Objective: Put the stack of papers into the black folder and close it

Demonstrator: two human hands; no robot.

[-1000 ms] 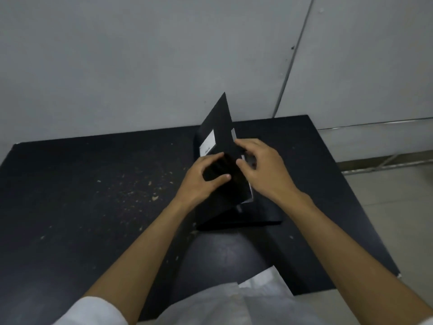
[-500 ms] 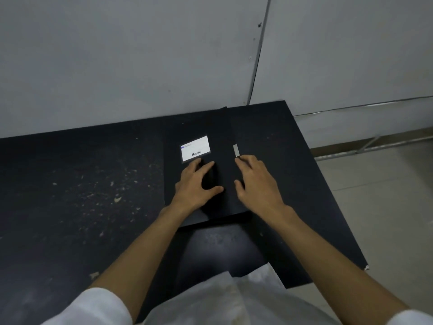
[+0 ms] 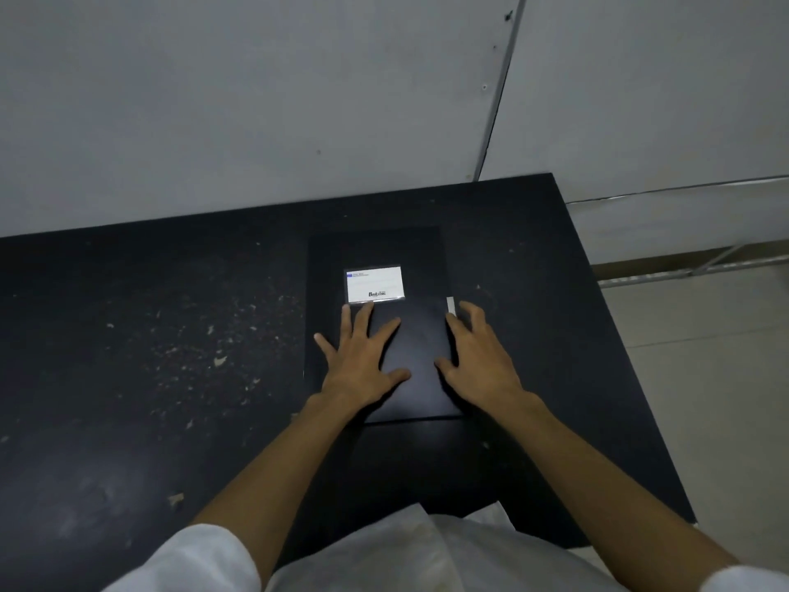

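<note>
The black folder (image 3: 420, 356) lies flat and closed on the black table (image 3: 149, 335), a white label (image 3: 374, 284) on its cover. A small white sliver (image 3: 450, 304) shows at its right edge; the papers are otherwise hidden. My left hand (image 3: 363, 356) rests palm down on the cover with its fingers spread, just below the label. My right hand (image 3: 480, 356) lies on the folder's right edge, fingers apart and slightly curled. Neither hand grips anything.
Pale flecks and scraps (image 3: 220, 361) are scattered over the table's left half. A grey wall (image 3: 256, 100) stands right behind the table. The table's right edge (image 3: 615, 335) drops to a tiled floor (image 3: 704, 399). White sleeves and clothing fill the bottom of the view.
The folder's cover stood upright a second ago and has come down flat. Both hands have moved from holding the cover to lying spread on the closed folder.
</note>
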